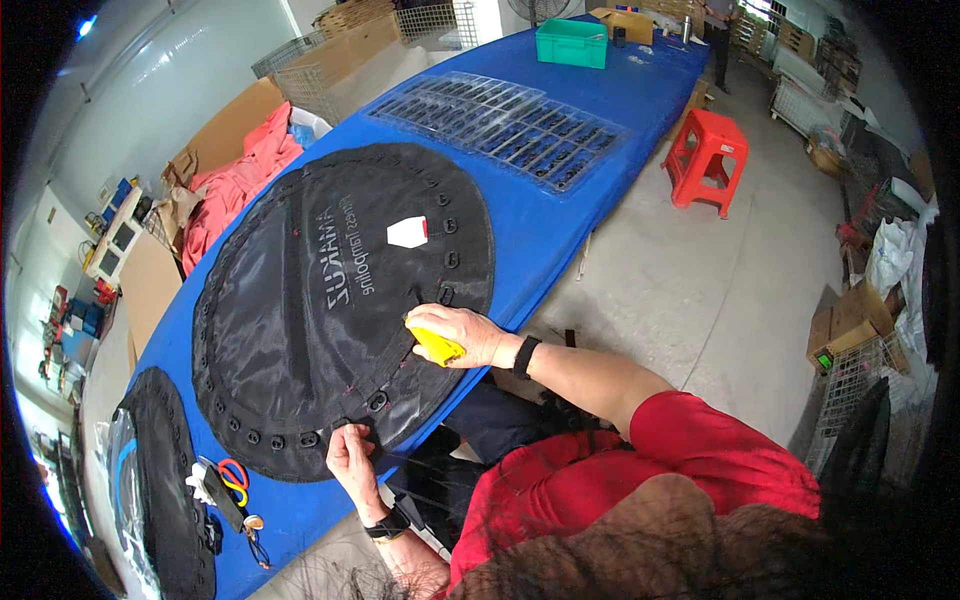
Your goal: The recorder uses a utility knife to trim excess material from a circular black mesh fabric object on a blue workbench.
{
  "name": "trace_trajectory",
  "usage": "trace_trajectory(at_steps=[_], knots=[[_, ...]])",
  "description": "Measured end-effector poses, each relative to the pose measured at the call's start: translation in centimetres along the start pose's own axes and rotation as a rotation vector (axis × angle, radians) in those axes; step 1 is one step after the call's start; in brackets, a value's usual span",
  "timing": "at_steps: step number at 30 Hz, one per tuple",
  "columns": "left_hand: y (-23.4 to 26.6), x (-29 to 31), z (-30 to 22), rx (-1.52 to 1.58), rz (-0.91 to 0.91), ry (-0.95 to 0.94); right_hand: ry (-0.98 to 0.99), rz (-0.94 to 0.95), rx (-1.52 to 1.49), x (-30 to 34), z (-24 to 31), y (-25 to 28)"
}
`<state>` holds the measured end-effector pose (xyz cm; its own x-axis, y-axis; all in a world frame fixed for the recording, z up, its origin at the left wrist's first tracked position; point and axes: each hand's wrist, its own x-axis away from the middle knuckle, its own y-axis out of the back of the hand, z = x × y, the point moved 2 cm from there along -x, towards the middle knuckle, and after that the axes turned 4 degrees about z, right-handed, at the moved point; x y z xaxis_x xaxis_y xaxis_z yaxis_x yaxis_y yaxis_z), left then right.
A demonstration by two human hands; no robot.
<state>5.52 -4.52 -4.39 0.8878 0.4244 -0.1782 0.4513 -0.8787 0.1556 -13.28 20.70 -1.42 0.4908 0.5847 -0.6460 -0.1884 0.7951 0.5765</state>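
A large round black trampoline mat (270,300) lies on a blue-covered table, with small dark rings along its rim and grey printing on it. My right hand (462,335) is closed round a bright yellow object (437,346) over the mat's near right part; its exact kind is mostly hidden by the fingers. At the near rim, my left hand (350,458) pinches the mat's edge with the fingertips. A small white card with a red edge (407,232) rests on the mat, beyond my right hand.
Scissors with red and yellow handles (234,480) lie by a second black mat (165,470) at the near left. Farther along the table are clear plastic trays of dark parts (500,125) and a green bin (572,45). A red stool (706,160) stands right of the table.
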Motion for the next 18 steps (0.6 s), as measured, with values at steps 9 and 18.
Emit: trace_trajectory(at_steps=[9, 18], knots=[[0.2, 0.1, 0.3, 0.006, -0.042, 0.041, 0.034, -0.002, -0.039, -0.1, 0.3, 0.1], [-0.1, 0.2, -0.1, 0.028, -0.048, 0.011, 0.030, 0.018, -0.030, -0.1, 0.0, 0.0]])
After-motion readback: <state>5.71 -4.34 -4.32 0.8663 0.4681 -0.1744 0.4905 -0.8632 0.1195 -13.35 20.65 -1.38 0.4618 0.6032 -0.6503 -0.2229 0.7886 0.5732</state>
